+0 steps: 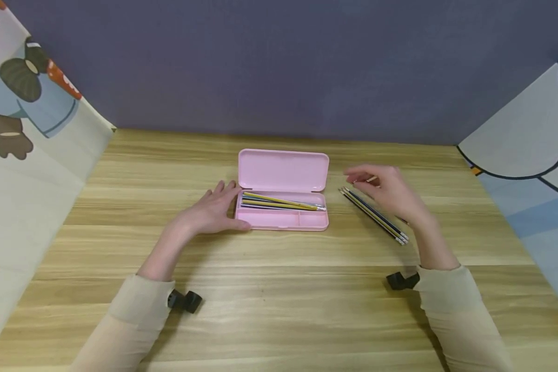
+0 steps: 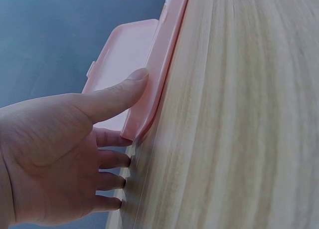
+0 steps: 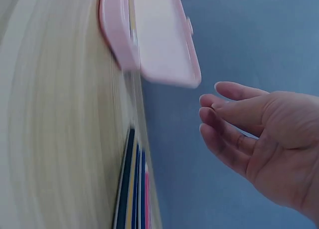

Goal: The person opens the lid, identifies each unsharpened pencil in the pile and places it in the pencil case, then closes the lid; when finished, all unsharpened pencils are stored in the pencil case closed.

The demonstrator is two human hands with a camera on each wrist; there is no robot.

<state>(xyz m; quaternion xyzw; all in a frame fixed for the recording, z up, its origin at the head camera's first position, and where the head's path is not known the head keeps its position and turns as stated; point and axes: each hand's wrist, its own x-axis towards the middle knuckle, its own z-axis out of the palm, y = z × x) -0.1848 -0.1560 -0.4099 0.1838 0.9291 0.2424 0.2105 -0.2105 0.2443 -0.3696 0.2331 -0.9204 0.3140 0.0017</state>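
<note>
A pink pencil case lies on the table with its lid raised at the back. Several pencils, yellow, white and dark, fill its long rear compartment. My left hand rests at the case's left end, its thumb on the front wall and its other fingers spread on the far side. Right of the case lies a slanting group of loose pencils, dark blue and yellow. My right hand hovers above them, fingers loosely bent, with nothing visible between them in the right wrist view.
The wooden table extends around the case. A dark blue-grey panel rises behind its far edge. Printed cartoon panels stand at the left and right sides.
</note>
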